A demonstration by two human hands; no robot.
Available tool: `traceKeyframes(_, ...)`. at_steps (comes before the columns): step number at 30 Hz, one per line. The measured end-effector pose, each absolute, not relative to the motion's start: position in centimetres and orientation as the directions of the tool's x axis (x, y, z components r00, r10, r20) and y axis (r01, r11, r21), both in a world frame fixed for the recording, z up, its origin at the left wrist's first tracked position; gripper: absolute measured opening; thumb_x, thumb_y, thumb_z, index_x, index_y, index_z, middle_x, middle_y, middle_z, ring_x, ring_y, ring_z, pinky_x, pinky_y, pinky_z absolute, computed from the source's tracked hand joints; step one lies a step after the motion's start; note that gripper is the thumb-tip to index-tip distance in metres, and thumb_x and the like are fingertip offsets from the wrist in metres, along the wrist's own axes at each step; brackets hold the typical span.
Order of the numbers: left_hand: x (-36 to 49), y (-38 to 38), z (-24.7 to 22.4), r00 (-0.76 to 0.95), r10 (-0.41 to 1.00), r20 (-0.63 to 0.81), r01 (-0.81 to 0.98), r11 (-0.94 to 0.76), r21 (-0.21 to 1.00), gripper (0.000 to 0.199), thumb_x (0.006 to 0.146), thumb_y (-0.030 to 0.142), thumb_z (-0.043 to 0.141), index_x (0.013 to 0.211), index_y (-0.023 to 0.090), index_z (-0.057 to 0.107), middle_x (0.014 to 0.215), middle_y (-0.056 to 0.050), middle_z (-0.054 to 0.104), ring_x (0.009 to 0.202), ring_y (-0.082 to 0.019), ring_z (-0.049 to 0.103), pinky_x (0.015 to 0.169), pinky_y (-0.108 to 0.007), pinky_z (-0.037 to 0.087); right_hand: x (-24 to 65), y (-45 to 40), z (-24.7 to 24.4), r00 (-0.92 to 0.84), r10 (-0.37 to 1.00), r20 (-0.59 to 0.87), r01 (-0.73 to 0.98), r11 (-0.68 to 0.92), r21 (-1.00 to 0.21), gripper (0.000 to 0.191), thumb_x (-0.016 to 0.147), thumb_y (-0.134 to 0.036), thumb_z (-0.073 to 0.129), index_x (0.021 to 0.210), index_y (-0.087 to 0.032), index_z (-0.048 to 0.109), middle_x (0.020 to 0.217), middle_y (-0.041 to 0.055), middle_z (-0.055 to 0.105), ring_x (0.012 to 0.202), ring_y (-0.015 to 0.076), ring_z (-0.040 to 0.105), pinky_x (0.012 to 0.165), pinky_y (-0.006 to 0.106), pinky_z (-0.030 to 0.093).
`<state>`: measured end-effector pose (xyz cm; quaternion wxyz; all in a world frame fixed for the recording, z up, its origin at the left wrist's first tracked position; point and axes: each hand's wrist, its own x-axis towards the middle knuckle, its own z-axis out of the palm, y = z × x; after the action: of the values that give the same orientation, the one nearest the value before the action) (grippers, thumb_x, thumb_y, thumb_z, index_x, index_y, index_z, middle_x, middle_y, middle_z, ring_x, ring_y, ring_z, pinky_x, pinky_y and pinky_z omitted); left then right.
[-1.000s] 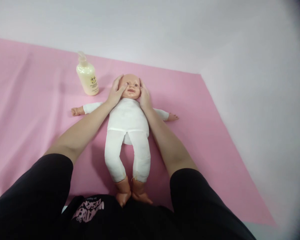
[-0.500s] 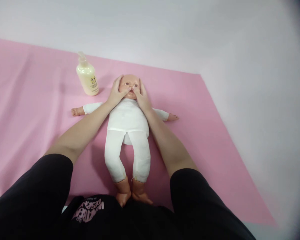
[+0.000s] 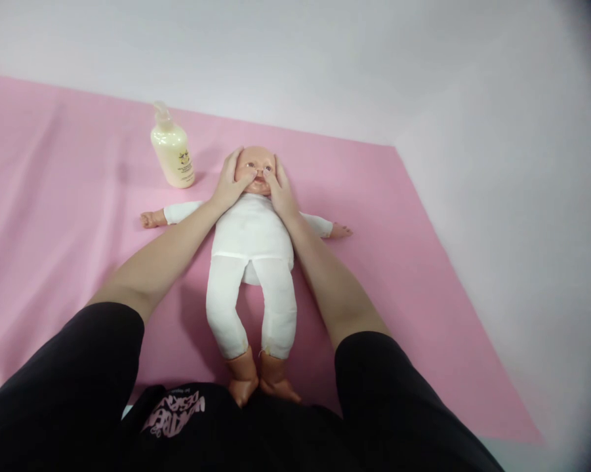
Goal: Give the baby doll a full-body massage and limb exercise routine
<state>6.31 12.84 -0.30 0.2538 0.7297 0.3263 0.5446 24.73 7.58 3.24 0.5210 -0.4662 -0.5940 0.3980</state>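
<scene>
A baby doll (image 3: 253,226) with a white cloth body lies on its back, arms spread out and feet toward me. My left hand (image 3: 230,182) cups one side of its head, the thumb resting on the cheek beside the nose. On the other side, my right hand (image 3: 281,187) holds the head the same way, its thumb also by the nose. Between the two thumbs the doll's mouth is partly visible. The fingers of both hands wrap along the sides of the head, and their tips are partly hidden.
To the left of the doll's head stands a pump bottle (image 3: 173,154) of pale yellow liquid. Beneath everything is a pink sheet (image 3: 388,262), creased at the left, with a pale surface (image 3: 472,164) beyond its back and right edges.
My thumbs have slid slightly apart, outward from the doll's nose. The rest of both hands, the doll and the bottle stay in place.
</scene>
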Motion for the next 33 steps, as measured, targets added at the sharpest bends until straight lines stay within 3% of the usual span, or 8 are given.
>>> traceKeyframes(13,6.2,13.0,-0.4,0.187,0.762,0.62,0.202,-0.648,0.734,0.093,0.087,0.086,0.061,0.157,0.027,0.045,0.168,-0.016,0.043,0.16,-0.036,0.035,0.135,-0.053,0.024,24.7,7.6,3.5,-0.028,0.975,0.222,0.133,0.224,-0.966,0.087,0.104,-0.064,0.052,0.173,-0.023,0.019,0.178,0.0025,0.03,0.168,0.02,0.023,0.137,0.034,0.018)
traceKeyframes(16,6.3,12.6,-0.1,0.183,0.762,0.621,0.196,-0.647,0.737,0.094,0.086,0.088,0.061,0.156,0.028,0.046,0.167,-0.015,0.044,0.16,-0.036,0.036,0.134,-0.053,0.024,24.6,7.4,3.6,-0.025,0.977,0.211,0.143,0.212,-0.967,0.085,0.104,-0.065,0.05,0.173,-0.027,0.017,0.178,-0.0003,0.03,0.168,0.0192,0.021,0.138,0.036,0.016)
traceKeyframes(21,6.5,12.1,0.4,0.158,0.777,0.609,0.193,-0.63,0.753,0.097,0.082,0.091,0.062,0.154,0.027,0.049,0.165,-0.016,0.046,0.157,-0.037,0.039,0.134,-0.053,0.027,24.5,7.4,3.7,-0.003,0.973,0.229,0.133,0.228,-0.965,0.081,0.106,-0.062,0.048,0.172,-0.022,0.025,0.176,0.003,0.033,0.167,0.0183,0.025,0.137,0.033,0.019)
traceKeyframes(26,6.7,11.7,0.7,0.173,0.765,0.62,0.194,-0.643,0.741,0.092,0.086,0.089,0.059,0.155,0.029,0.047,0.167,-0.015,0.045,0.16,-0.036,0.035,0.134,-0.054,0.025,24.6,7.7,3.6,0.005,0.964,0.264,0.125,0.261,-0.957,0.074,0.108,-0.063,0.039,0.17,-0.024,0.03,0.174,0.001,0.038,0.168,0.0198,0.023,0.138,0.04,0.018)
traceKeyframes(33,6.7,11.6,0.7,0.16,0.778,0.607,0.192,-0.628,0.754,0.09,0.086,0.088,0.06,0.154,0.029,0.048,0.166,-0.015,0.046,0.159,-0.036,0.037,0.134,-0.054,0.026,24.8,7.9,3.0,0.0,0.96,0.281,0.123,0.279,-0.952,0.078,0.108,-0.065,0.032,0.171,-0.019,0.029,0.175,0.004,0.036,0.167,0.019,0.027,0.137,0.035,0.02)
